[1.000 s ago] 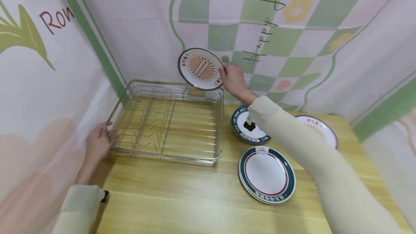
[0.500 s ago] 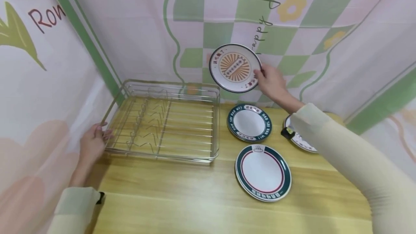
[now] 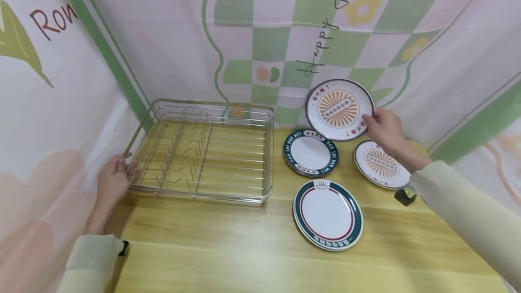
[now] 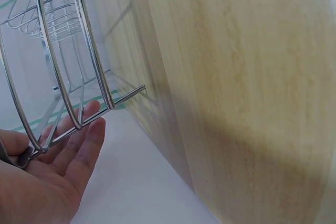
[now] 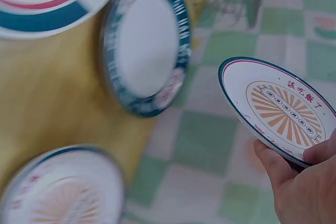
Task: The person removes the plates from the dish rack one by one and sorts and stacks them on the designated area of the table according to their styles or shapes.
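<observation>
My right hand (image 3: 386, 131) pinches the right rim of a white plate (image 3: 338, 108) with an orange sunburst, thumb on top, in the head view. The plate is tilted in the air near the back curtain. In the right wrist view the fingers (image 5: 273, 163) lie under its edge. At the left, my left hand (image 3: 114, 179) grips the left side of a wire dish rack (image 3: 203, 148). The left wrist view shows the fingers (image 4: 86, 153) curled beneath the rack's metal bars (image 4: 60, 85).
Below the held plate lie green-rimmed plates (image 3: 311, 153). Nearer the front are larger plates (image 3: 327, 215) with a green and red rim. Another sunburst plate (image 3: 380, 164) lies at the right. A patterned curtain (image 3: 270, 40) hangs behind the wooden table (image 3: 228, 248).
My right hand has carried the sunburst plate rightward, away from above the rack's back right corner, and lowered it somewhat. The left hand has stayed on the rack.
</observation>
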`<state>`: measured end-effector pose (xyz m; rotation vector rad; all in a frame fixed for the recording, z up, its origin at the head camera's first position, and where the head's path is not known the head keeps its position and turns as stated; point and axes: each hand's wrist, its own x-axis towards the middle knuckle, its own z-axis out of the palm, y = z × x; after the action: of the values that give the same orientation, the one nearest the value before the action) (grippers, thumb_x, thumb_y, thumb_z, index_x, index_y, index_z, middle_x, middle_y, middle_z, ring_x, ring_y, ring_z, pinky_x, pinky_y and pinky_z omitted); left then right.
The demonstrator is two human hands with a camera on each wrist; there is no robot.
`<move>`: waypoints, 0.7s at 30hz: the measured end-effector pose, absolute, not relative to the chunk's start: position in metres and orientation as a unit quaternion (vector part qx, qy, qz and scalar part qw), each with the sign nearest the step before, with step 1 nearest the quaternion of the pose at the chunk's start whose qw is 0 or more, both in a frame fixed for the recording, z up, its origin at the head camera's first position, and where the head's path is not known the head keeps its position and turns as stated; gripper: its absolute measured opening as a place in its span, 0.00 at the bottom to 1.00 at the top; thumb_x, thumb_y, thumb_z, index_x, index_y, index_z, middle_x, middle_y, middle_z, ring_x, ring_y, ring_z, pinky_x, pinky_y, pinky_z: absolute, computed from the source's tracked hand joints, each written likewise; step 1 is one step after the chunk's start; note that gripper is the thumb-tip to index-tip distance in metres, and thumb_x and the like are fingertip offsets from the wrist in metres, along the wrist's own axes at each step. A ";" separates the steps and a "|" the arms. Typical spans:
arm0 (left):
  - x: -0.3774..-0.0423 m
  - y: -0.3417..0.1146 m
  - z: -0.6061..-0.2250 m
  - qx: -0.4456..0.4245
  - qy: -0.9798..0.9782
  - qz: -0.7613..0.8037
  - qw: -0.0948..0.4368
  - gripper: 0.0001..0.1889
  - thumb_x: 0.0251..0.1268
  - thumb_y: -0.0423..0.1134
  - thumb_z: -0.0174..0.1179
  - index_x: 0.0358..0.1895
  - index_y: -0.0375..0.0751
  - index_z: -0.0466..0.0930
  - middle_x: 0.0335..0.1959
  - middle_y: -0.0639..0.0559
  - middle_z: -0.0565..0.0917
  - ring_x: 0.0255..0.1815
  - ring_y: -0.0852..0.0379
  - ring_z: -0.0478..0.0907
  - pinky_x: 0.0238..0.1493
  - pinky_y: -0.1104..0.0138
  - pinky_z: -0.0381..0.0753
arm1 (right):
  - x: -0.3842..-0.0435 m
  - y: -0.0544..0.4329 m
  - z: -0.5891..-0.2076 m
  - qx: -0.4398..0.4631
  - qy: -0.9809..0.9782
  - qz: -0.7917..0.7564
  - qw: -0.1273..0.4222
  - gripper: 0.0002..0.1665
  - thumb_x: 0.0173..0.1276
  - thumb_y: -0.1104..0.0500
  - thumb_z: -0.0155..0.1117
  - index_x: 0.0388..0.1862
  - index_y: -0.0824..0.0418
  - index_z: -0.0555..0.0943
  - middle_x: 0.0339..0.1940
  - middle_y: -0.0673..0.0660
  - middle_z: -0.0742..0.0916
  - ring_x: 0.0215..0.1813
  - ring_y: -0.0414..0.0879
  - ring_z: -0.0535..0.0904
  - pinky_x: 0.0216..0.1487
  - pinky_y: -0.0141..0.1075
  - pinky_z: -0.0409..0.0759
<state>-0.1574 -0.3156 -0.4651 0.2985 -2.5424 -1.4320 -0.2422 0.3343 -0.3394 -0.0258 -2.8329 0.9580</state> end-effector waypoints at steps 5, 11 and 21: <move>-0.158 -0.317 -0.465 0.097 -0.862 -0.486 0.106 0.24 0.90 0.36 0.32 0.70 0.21 0.70 0.56 0.20 0.82 0.30 0.82 0.80 0.39 0.85 0.84 | -0.226 0.376 -0.356 -0.050 -0.938 0.342 0.008 0.31 0.89 0.55 0.42 0.69 0.84 0.67 0.47 0.77 0.85 0.32 0.37 0.83 0.33 0.30 0.90; -0.158 -0.317 -0.464 0.096 -0.860 -0.490 0.106 0.24 0.89 0.36 0.31 0.70 0.21 0.70 0.56 0.19 0.82 0.30 0.81 0.80 0.39 0.84 0.85 | -0.208 0.425 -0.370 -0.094 -0.932 0.350 -0.021 0.32 0.88 0.54 0.41 0.66 0.87 0.65 0.42 0.71 0.85 0.32 0.36 0.82 0.35 0.31 0.90; -0.158 -0.319 -0.463 0.095 -0.857 -0.496 0.105 0.25 0.90 0.36 0.31 0.69 0.20 0.69 0.56 0.17 0.81 0.29 0.83 0.79 0.40 0.85 0.85 | -0.183 0.480 -0.380 -0.148 -0.910 0.381 -0.071 0.31 0.88 0.58 0.39 0.66 0.90 0.62 0.27 0.50 0.87 0.28 0.37 0.83 0.27 0.35 0.87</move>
<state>-0.1580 -0.3193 -0.4630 0.2799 -2.5255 -1.4608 -0.1831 0.4800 -0.3805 -0.4872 -2.9949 1.2534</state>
